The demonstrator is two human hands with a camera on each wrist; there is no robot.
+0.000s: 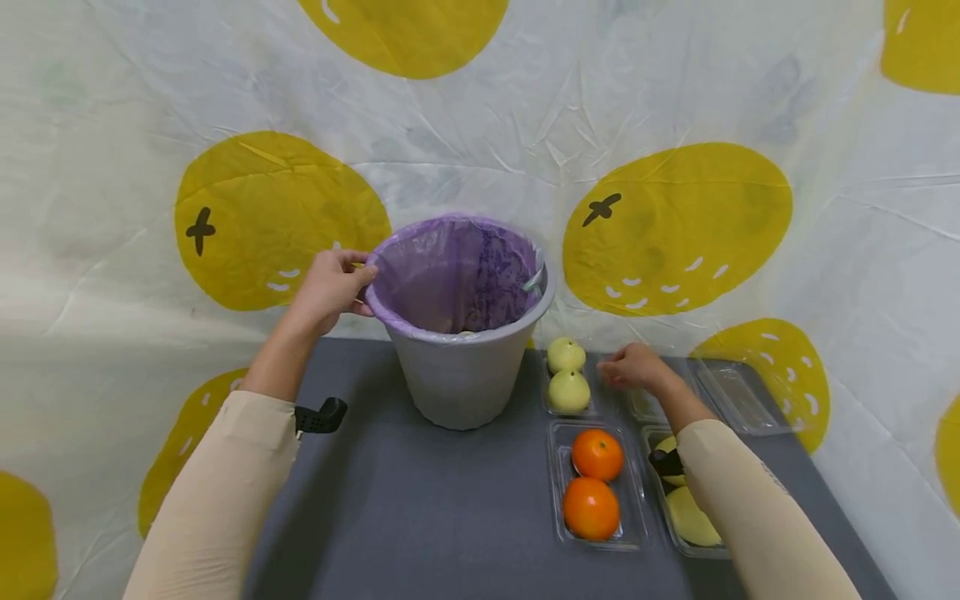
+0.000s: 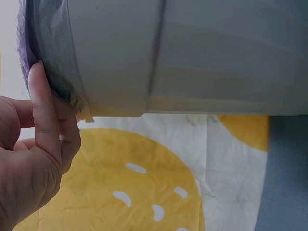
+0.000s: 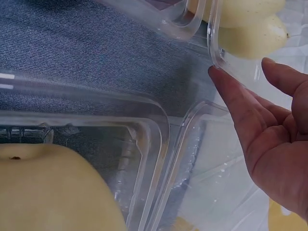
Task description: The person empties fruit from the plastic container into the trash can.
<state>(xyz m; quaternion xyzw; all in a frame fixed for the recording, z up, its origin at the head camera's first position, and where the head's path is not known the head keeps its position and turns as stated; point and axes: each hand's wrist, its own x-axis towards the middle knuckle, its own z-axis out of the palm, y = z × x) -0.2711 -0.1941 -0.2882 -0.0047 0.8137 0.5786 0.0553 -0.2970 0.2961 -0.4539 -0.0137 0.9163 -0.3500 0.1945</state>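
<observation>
My left hand [image 1: 330,287] grips the rim of a grey trash can [image 1: 468,379] in the head view. The thumb lies over the rim and the other fingers are outside it. A purple bag [image 1: 427,279] lines the can; little of its bottom shows. To the right, my right hand [image 1: 637,368] is beside a clear plastic tray [image 3: 215,33] with two pale green, pear-like fruits [image 1: 568,392]. In the right wrist view, its fingertips are at the tray's edge, with the thumb apart from them; whether they press on it I cannot tell.
A clear tray [image 1: 557,500] with two oranges [image 1: 591,508] stands in front of the pale fruits. Partly under my right sleeve, another tray [image 1: 678,542] holds yellow fruits [image 1: 692,517]. Clear plastic trays or lids [image 1: 742,396] lie at the back right. A fruit-print sheet [image 1: 465,125] hangs behind.
</observation>
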